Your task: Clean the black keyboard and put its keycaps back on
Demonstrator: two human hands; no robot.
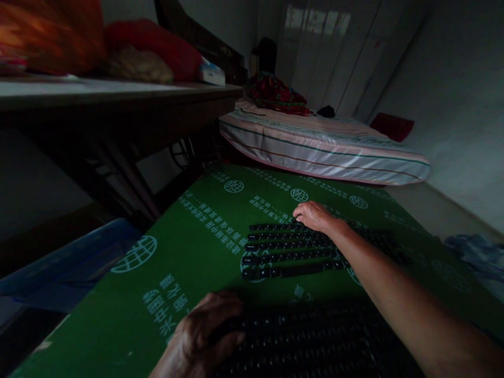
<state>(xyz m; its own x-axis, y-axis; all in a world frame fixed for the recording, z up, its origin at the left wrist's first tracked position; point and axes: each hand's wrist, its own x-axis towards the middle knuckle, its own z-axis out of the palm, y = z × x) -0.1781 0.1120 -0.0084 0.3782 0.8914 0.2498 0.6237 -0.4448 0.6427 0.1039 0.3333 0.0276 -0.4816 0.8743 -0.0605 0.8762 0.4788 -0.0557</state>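
Note:
Loose black keycaps (291, 244) lie in rows on the green board, laid out like a keyboard. My right hand (314, 216) reaches over to the far row, its fingers pinched together on what looks like a keycap; the fingertips mostly cover it. Nearer to me is a black keyboard (311, 336), partly cut off by the bottom of the picture. My left hand (208, 333) grips its left end, thumb and fingers around the edge. The right forearm hides some of the loose keycaps and part of the keyboard.
The green board (189, 241) bears printed white lettering and globes. To its left are a blue plastic container (90, 252) and a raised table (157, 94) with bags on top. A bed with a striped sheet (315, 152) stands beyond, and cloth (478, 257) lies at right.

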